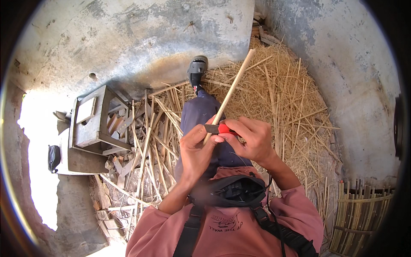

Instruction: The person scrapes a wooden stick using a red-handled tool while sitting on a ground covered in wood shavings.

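Observation:
A long pale wooden strip (234,88) slants up and away to the right in front of my body. My left hand (195,150) is closed around its near end, thumb and fingers pinching it. In my right hand (255,141) is a short knife (224,129) with a red handle and a dark, flat blade. The blade lies across the strip, close to my left fingertips. Both thumbs almost meet beside the knife. My fingers partly hide the strip's near end and the handle.
Pale shavings (295,85) are heaped ahead and to the right. Loose sticks (147,150) and rubble litter the left side. A wooden stool (90,122) lies by the wall. A slatted basket (357,222) stands at lower right. A black pouch (233,190) hangs at my waist.

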`<state>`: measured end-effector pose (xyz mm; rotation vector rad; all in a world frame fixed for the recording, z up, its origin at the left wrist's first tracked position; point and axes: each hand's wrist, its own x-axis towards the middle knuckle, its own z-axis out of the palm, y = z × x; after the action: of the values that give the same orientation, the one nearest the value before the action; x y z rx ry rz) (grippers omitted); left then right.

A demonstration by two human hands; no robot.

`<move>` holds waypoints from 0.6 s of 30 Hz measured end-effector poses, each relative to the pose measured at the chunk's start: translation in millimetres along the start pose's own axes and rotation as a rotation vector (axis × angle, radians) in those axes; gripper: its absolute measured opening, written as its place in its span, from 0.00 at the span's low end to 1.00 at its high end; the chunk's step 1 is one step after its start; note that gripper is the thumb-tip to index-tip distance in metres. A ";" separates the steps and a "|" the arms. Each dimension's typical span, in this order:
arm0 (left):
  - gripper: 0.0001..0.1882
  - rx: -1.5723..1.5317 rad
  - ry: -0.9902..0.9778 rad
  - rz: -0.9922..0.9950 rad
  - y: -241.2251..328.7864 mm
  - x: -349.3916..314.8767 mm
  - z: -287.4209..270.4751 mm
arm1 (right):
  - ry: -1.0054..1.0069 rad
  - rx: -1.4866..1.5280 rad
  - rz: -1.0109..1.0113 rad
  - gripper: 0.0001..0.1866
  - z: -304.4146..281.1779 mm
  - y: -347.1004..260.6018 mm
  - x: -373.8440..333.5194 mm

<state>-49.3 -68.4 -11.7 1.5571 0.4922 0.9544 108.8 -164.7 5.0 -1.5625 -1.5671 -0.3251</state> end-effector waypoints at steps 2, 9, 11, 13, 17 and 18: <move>0.15 -0.007 0.003 0.001 -2.4 -1.2 -0.6 | 0.014 -0.023 -0.005 0.15 1.5 -1.0 0.0; 0.13 0.036 0.017 -0.025 -4.1 -2.4 -2.6 | 0.046 -0.070 0.001 0.17 7.9 -2.1 -1.8; 0.11 0.051 0.032 -0.023 -2.2 -2.1 -1.2 | 0.064 -0.069 0.004 0.16 9.9 -1.4 -2.5; 0.10 0.075 0.046 -0.030 3.6 -2.0 0.6 | 0.095 -0.056 0.005 0.16 13.5 0.5 -3.8; 0.14 0.093 0.047 -0.034 1.7 -1.5 -1.2 | 0.120 -0.064 0.010 0.15 13.8 -2.8 -0.5; 0.14 0.105 0.047 -0.035 1.5 -1.4 -1.3 | 0.119 -0.067 0.007 0.15 14.0 -1.7 -0.6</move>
<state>-51.5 -69.1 -10.8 1.6174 0.6088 0.9526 101.7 -155.5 -3.0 -1.5699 -1.4719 -0.4633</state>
